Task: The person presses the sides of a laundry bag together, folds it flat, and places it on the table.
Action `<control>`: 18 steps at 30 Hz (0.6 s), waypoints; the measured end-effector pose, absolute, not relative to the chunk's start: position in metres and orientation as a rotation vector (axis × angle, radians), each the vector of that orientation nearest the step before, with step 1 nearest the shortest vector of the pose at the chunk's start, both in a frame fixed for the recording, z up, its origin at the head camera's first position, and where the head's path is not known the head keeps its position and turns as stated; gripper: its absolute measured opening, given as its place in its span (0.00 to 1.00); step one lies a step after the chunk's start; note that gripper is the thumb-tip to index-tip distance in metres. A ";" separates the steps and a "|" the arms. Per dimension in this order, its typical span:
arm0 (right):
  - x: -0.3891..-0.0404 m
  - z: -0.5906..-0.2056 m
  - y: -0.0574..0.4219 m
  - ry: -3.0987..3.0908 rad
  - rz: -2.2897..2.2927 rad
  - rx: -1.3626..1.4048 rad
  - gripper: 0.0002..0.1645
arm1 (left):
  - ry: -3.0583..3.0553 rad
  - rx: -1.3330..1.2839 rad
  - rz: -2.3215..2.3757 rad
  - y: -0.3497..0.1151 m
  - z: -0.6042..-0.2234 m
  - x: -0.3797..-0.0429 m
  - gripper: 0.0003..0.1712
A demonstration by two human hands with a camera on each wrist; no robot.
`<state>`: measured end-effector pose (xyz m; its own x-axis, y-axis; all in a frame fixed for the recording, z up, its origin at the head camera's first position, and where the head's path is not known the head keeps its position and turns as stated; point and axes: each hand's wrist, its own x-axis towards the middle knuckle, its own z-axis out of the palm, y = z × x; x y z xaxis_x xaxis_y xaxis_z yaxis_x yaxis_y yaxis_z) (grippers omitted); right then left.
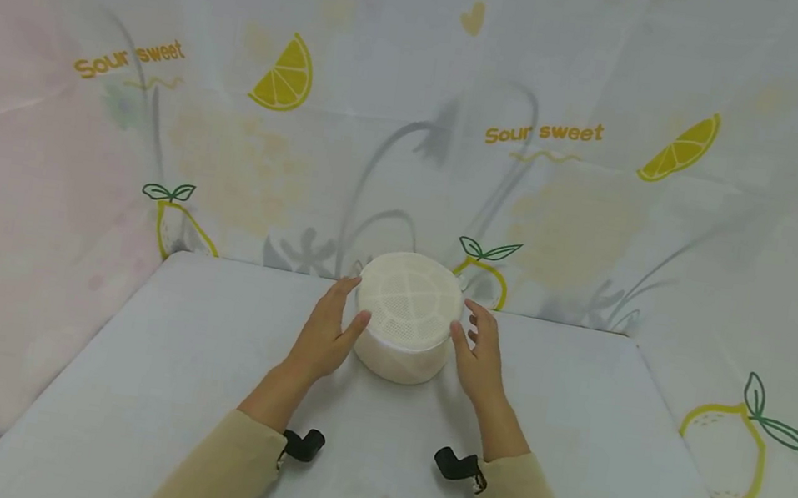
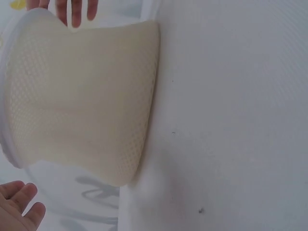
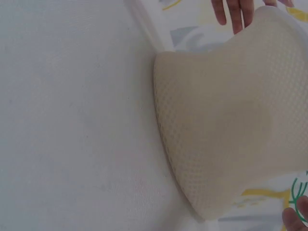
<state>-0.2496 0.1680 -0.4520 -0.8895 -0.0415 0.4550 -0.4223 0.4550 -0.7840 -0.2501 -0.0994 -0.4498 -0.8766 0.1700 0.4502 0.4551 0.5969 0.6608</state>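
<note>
Through the head view I have a pale mesh container [image 1: 410, 301] standing upright near the far edge of the white bench [image 1: 216, 376], directly between my two hands. The left hand [image 1: 323, 336] is at its left side and the right hand [image 1: 481, 361] at its right, palms turned inward toward the wall of the container. On both sides my fingers are spread from the thumb and gently bent, clamped on nothing. From the head view alone I cannot tell whether either thumb touches the side. In each wrist view, though, background shows between the container and that camera's own hand, so both stand just beside it. The opposite hand's fingers appear beyond the container in each wrist view, partly covered by its rim.

The round top faces up, a mesh disc crossed by paler bands, and the body below narrows toward the base on the bench. Just behind it rises a printed cloth [image 1: 394, 55] with lemons, leaves and orange lettering, close at the back of my reach. Nearer me, a black wrist mount juts inward from each beige sleeve [image 1: 222, 470], well apart from the container.
</note>
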 end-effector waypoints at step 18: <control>-0.266 -0.453 0.152 -2.320 1.588 0.326 0.34 | -2.509 -0.419 -1.425 -0.082 -0.449 -0.264 0.39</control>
